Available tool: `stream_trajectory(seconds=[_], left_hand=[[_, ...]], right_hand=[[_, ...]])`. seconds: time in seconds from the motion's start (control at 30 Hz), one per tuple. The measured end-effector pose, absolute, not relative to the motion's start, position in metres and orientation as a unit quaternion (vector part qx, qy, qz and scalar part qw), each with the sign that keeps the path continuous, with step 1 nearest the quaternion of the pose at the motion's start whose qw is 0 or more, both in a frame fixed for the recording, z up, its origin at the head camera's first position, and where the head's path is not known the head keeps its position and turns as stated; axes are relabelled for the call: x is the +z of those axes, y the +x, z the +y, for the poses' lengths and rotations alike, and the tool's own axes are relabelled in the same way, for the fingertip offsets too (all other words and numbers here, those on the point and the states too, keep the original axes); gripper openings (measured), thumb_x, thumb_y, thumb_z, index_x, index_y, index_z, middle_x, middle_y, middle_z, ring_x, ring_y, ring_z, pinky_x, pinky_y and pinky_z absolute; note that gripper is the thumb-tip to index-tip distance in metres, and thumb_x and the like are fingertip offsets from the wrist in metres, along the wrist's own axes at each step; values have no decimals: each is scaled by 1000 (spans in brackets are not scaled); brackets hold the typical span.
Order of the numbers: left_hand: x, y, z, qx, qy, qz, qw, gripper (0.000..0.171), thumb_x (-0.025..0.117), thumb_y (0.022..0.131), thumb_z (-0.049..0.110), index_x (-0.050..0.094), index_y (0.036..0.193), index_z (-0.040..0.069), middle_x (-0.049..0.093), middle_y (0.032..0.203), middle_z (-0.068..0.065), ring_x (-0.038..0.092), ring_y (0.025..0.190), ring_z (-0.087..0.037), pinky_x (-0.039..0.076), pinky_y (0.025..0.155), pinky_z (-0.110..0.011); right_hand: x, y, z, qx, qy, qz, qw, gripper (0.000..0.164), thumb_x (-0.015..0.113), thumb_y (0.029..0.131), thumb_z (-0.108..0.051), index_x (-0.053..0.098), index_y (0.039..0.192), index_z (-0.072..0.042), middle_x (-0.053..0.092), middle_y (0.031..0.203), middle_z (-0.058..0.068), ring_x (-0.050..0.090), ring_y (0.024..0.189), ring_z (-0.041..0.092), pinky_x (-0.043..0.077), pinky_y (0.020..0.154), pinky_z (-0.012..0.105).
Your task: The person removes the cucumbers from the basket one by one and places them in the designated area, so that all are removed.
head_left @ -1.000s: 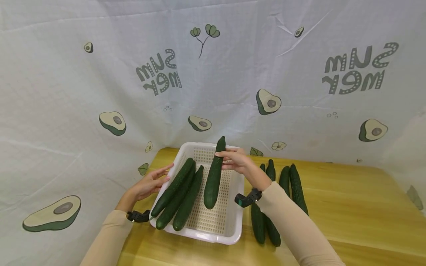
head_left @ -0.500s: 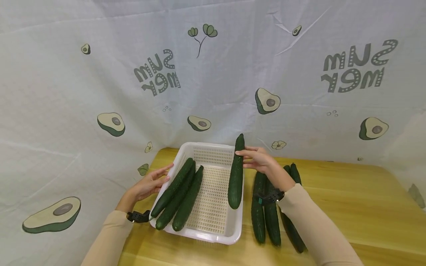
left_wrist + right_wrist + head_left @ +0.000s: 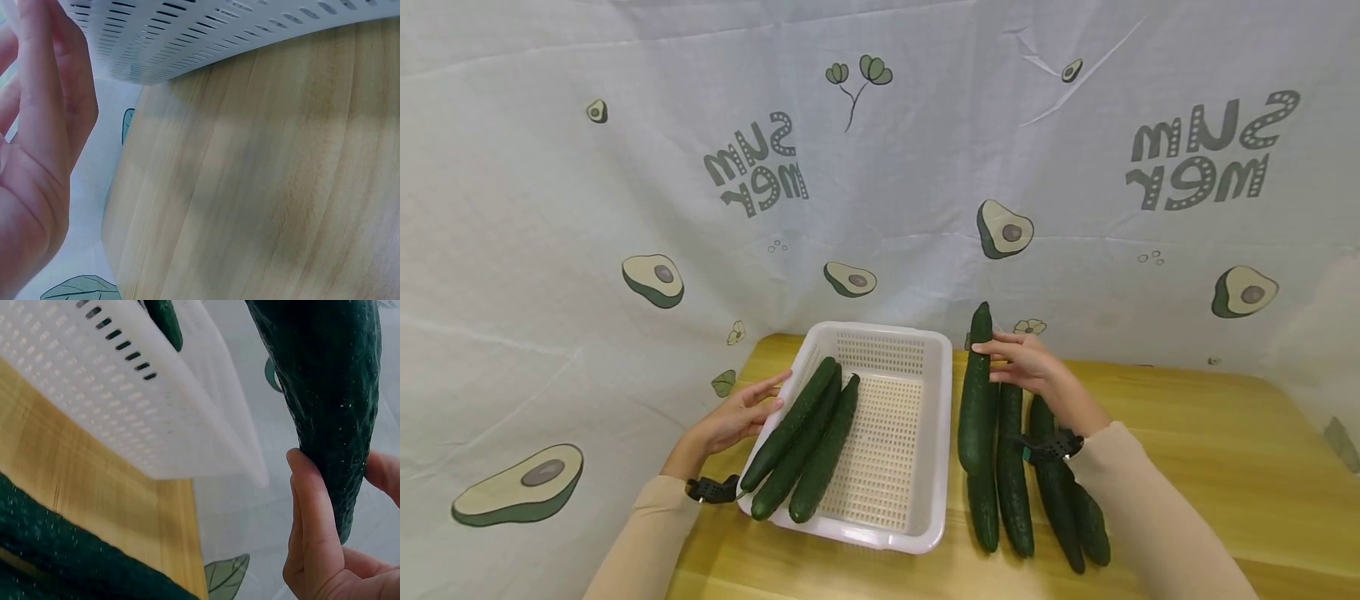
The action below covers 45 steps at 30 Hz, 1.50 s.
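Observation:
My right hand (image 3: 1024,363) pinches a dark green cucumber (image 3: 976,408) near its narrow upper end, thumb on one side and fingers on the other. This cucumber slants just right of the white basket (image 3: 936,442), overlapping another cucumber on the table in the head view. In the right wrist view, the held cucumber (image 3: 331,381) tapers down into the fingers. My left hand (image 3: 741,417) touches the basket's left rim, its fingers fairly straight. Three cucumbers (image 3: 823,450) lie side by side in the basket's left half.
Several more cucumbers (image 3: 1015,483) lie lengthwise on the wooden table (image 3: 1187,467), right of the basket and partly under the right forearm. A pale printed sheet (image 3: 895,192) hangs behind the table and along its left side.
My right hand has carried the cucumber rightward, from above the basket's interior, across its right rim, to above the table cucumbers. The left hand and the cucumbers in the basket have stayed put.

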<state>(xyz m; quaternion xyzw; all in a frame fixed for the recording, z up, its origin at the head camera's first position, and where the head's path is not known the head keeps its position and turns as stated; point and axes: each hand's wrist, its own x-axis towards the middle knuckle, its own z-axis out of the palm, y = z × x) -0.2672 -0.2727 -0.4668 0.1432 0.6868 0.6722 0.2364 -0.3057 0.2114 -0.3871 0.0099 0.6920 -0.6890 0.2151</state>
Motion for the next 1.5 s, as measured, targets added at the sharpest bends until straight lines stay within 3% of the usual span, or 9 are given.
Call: stream_trajectory(seconds=[0.13,0.27,0.37,0.5,1.0,1.07,1.2,1.27,1.5], left_hand=[[-467,-267,-273,671,144,688,238,63,50,106,14,19,161,18,33,151,-20,64,100,-17,58,79,-32],[-468,-268,-273,671,146,687,236,64,51,106,14,19,161,17,30,152,-22,64,100,-17,58,78,-31],[-468,-268,-273,670,146,688,235,63,51,106,14,19,161,17,33,151,-20,63,99,-16,58,78,-31],[-468,-267,-274,670,143,690,234,64,51,106,14,19,161,17,33,150,-20,64,99,-16,58,78,-30],[-470,-268,-274,676,137,685,236,63,51,106,12,20,161,17,35,148,-19,64,98,-16,58,77,-31],[-470,-268,-274,675,137,686,236,63,51,106,12,20,161,17,35,149,-19,64,98,-16,58,77,-31],[-469,-267,-274,673,136,688,235,64,52,106,14,19,161,18,33,151,-18,64,96,-14,58,76,-29],[-469,-267,-273,671,136,690,233,64,52,106,14,19,161,18,32,151,-17,63,94,-14,58,75,-28],[-470,-268,-274,670,131,694,231,63,51,106,14,21,161,20,37,148,-12,64,93,-14,58,75,-28]], right_hand=[[-391,-303,224,-684,11,698,213,80,57,102,-16,2,159,-4,1,158,35,32,139,46,57,74,23],[-393,-301,238,-671,8,711,208,82,58,102,-19,1,159,-4,2,158,36,55,123,35,57,77,25],[-393,-300,248,-670,5,713,208,82,58,102,-21,0,159,-4,1,160,32,56,123,35,57,80,27],[-395,-296,260,-675,7,707,212,82,56,103,-20,-3,158,-5,-4,161,27,23,141,49,56,80,25],[-405,-281,308,-655,7,723,217,84,56,104,-22,-6,157,-4,-11,158,32,11,141,55,56,75,26],[-407,-280,315,-650,2,728,217,83,55,104,-22,-6,157,-3,-12,158,32,14,140,55,56,76,27],[-414,-277,329,-635,-4,743,212,82,55,104,-21,-5,156,0,-8,157,35,47,129,45,57,81,30],[-417,-275,336,-632,-7,746,211,82,55,104,-21,-5,156,1,-8,156,37,56,122,36,57,83,32],[-430,-269,358,-635,-9,742,214,80,54,105,-18,-5,154,3,-7,156,38,63,100,13,57,83,35]])
